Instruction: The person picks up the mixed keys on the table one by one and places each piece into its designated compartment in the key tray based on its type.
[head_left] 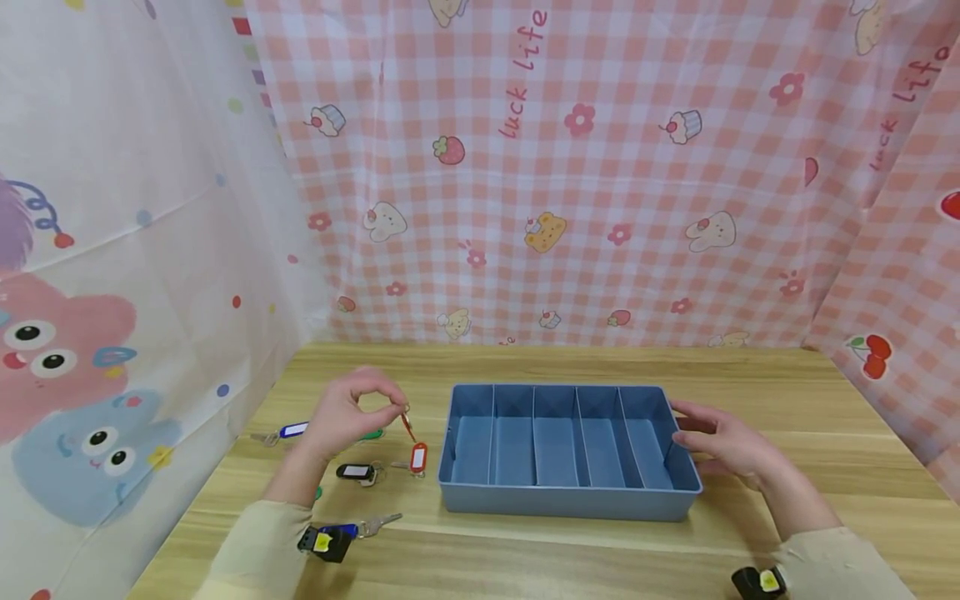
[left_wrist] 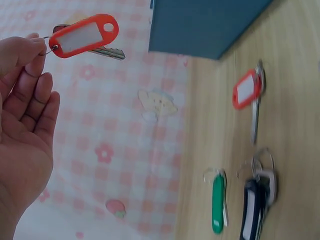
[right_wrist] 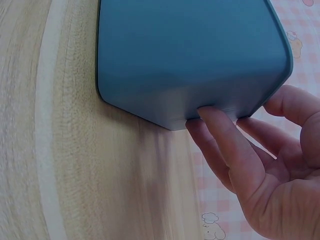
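My left hand point(head_left: 348, 417) pinches the ring of a key with a red tag point(left_wrist: 82, 37) between thumb and fingertips, and the key hangs in the air just left of the blue divided box point(head_left: 570, 500). The box stands on the table with several narrow compartments, whose visible floors are bare. Against its right end wall my right hand point(head_left: 731, 446) rests with extended fingertips point(right_wrist: 217, 120). On the table below the left hand lie another key with a red tag point(head_left: 418, 457) and keys with a black tag point(head_left: 355, 472).
Further tagged keys lie on the wooden table point(head_left: 570, 558): a blue tag point(head_left: 293, 430) at the far left, a green tag point(head_left: 372, 434) partly behind the left hand, and a blue tag point(head_left: 341, 530) by the left wrist. A checked cloth point(head_left: 570, 275) hangs behind the table.
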